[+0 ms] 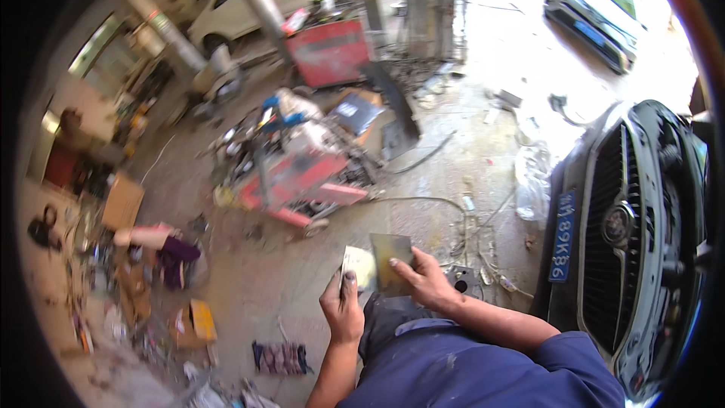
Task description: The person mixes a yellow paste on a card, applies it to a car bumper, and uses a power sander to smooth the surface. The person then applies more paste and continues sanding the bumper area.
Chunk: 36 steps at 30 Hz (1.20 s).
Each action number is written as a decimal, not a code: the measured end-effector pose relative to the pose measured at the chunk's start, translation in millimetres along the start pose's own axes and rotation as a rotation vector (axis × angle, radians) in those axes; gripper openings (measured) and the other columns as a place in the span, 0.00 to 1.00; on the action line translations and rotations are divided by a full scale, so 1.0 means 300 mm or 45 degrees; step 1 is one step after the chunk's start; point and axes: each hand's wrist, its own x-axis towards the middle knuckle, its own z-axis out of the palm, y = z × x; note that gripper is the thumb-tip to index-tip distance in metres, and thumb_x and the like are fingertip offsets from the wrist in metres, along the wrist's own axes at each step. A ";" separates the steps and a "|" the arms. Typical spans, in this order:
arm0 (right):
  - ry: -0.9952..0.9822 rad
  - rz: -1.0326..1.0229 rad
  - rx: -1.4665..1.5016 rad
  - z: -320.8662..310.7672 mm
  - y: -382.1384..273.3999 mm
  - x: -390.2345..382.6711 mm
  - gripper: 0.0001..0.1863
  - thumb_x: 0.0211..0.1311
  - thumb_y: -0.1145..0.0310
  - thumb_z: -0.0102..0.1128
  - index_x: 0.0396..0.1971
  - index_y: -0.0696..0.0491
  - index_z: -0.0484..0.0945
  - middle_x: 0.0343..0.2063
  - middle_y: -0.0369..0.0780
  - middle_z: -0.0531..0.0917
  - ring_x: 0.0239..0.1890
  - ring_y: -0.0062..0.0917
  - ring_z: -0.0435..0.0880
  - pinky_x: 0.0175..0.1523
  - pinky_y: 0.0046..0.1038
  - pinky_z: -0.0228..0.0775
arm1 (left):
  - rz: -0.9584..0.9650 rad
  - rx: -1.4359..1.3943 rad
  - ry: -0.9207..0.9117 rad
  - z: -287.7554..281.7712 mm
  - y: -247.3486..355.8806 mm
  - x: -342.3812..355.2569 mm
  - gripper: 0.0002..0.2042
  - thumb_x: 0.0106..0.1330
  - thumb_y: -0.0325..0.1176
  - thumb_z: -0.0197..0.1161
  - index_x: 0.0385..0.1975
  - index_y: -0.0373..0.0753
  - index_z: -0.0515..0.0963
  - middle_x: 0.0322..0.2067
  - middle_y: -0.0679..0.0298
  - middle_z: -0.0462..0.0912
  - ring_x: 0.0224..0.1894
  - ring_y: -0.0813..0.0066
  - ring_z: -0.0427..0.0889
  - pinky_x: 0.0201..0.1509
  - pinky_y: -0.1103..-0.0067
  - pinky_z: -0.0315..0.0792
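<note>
My left hand (343,310) is closed on a small flat card-like piece (360,267) with a pale yellow-white face, its thumb pressed against the near edge. Close beside it, my right hand (430,284) grips a thin olive-grey rectangular sheet (393,262), thumb on top and fingers behind. Both pieces are held upright in front of my waist, their edges close together; whether they touch I cannot tell. Their exact kind does not show.
A car front with a dark grille (604,234) stands close on my right. Ahead is a cluttered red tool cart (302,177), with a red cabinet (330,51) beyond. A hose (430,200) crosses the floor. Cardboard boxes (123,201) and scraps lie left.
</note>
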 end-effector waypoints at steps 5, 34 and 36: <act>0.147 -0.022 -0.005 -0.105 -0.070 0.269 0.19 0.83 0.65 0.64 0.65 0.60 0.79 0.49 0.36 0.89 0.48 0.17 0.85 0.54 0.28 0.84 | 0.105 0.271 -0.381 0.130 -0.051 0.308 0.16 0.85 0.36 0.60 0.58 0.29 0.84 0.41 0.57 0.90 0.41 0.72 0.85 0.47 0.70 0.78; 0.113 -0.649 -0.499 -0.986 -0.995 1.128 0.08 0.75 0.71 0.70 0.48 0.58 0.85 0.31 0.45 0.89 0.33 0.30 0.89 0.42 0.35 0.81 | 0.617 0.148 -1.351 1.362 0.203 1.712 0.34 0.86 0.59 0.49 0.47 0.27 0.85 0.45 0.42 0.90 0.47 0.42 0.92 0.54 0.61 0.84; 0.352 -0.552 -0.216 -1.105 -1.043 1.179 0.12 0.79 0.69 0.68 0.51 0.62 0.86 0.35 0.40 0.92 0.37 0.20 0.88 0.43 0.32 0.82 | 0.612 0.348 -1.228 1.443 0.215 1.724 0.32 0.85 0.59 0.50 0.50 0.29 0.83 0.41 0.44 0.88 0.43 0.40 0.90 0.47 0.59 0.83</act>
